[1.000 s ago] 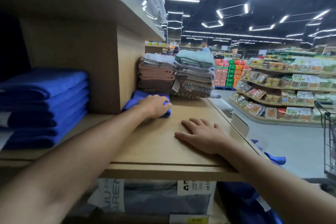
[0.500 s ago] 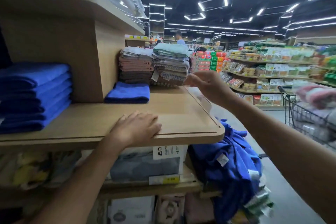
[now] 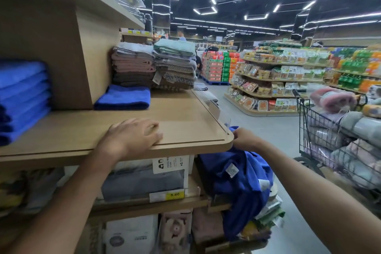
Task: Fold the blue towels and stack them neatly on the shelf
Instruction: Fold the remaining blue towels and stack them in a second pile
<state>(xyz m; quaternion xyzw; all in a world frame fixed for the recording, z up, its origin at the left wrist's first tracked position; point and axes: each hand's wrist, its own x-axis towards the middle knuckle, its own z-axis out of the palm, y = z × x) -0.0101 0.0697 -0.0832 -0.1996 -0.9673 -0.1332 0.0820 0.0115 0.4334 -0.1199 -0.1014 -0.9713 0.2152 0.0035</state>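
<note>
The left hand [image 3: 132, 138] lies open on the shelf [image 3: 185, 121] edge — likely bracing — while the right hand [image 3: 245, 140] pinches the heap of blue towels [image 3: 243, 187] below it; a folded blue towel [image 3: 123, 98] sits beyond.

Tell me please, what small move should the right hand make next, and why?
Probably lift one towel out of the unfolded blue pile and onto the shelf. The right hand already touches the pile's top just past the shelf corner; whether it grips is unclear. The left hand lies flat on the shelf edge, and only one folded blue towel lies there.
</note>
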